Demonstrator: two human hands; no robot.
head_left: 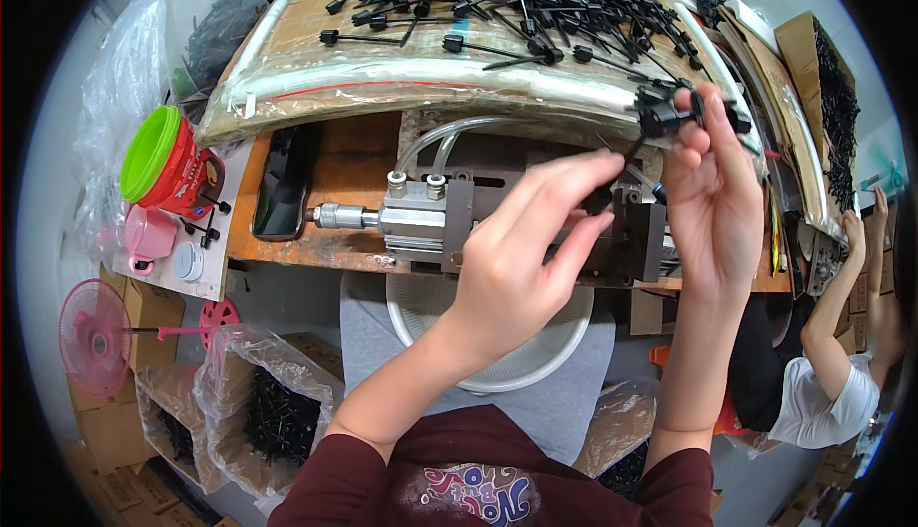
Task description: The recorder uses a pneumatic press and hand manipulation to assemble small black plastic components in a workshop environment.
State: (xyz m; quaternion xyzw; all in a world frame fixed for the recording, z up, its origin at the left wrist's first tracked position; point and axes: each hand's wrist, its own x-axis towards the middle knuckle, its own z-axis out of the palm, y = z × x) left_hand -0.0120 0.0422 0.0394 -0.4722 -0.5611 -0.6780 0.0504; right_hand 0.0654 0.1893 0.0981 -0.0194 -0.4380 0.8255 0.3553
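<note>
My right hand (715,197) is raised at the right, its fingertips closed round a small bunch of black plastic stemmed parts (660,118). Lower and to the left, my left hand (526,250) pinches another black plastic part (601,200) between thumb and fingers; the fingers hide most of it. Both hands are above a bench-mounted metal fixture with a silver pneumatic cylinder (413,226) and dark end blocks (643,240). Behind them, a heap of similar black stemmed parts (535,1) lies on a cardboard-covered sloping board (306,54).
A white basket (535,369) sits on my lap under the bench edge. At left are a phone (285,183), a red bucket (177,168), a pink cup (150,235) and a pink fan (94,338). Bags of black parts (282,417) stand below. A co-worker (827,393) sits at right.
</note>
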